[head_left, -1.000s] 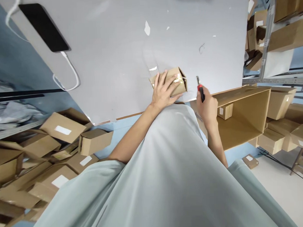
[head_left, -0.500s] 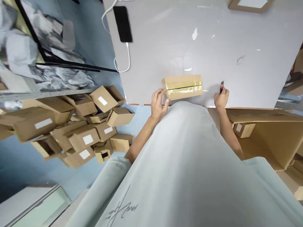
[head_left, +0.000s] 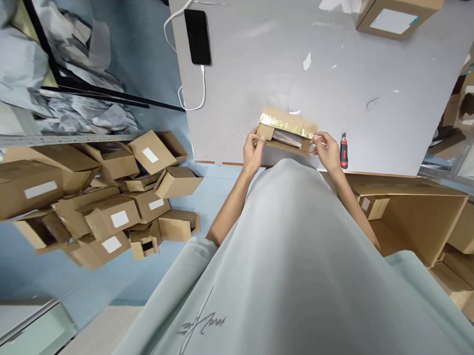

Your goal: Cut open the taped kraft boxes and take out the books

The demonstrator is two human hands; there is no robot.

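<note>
Two bare hands are on the job, and between them sits the small cardboard box (head_left: 283, 117), close to the counter's near edge. The left hand (head_left: 253, 152) has thumb and fingers pinched on the box's left end, while the right hand (head_left: 326, 149) has its fingertips clamped at the right end, by a flap. Between the two, the box gapes toward the person; shiny yellowish tape runs along its far side, and something brownish shows inside, too small to make out!

Just right of the right hand lies the red-and-black cutter (head_left: 344, 152), set down on the counter (head_left: 241, 68), blade pointing away. Below and right of that same hand, past the forearm, a large carton (head_left: 421, 217) stands with a little box (head_left: 375, 208) inside it.

Out beyond both hands, a torn white scrap (head_left: 307, 61) lies flat. Left of the left hand and farther off, there's the black phone (head_left: 198, 37), a white cable (head_left: 204, 88) at its lower end. Well left of that hand, off the counter, cartons (head_left: 114, 218) with white labels pile up. Farthest up and right of the right hand, a labelled box (head_left: 395, 22) rests on the counter.
</note>
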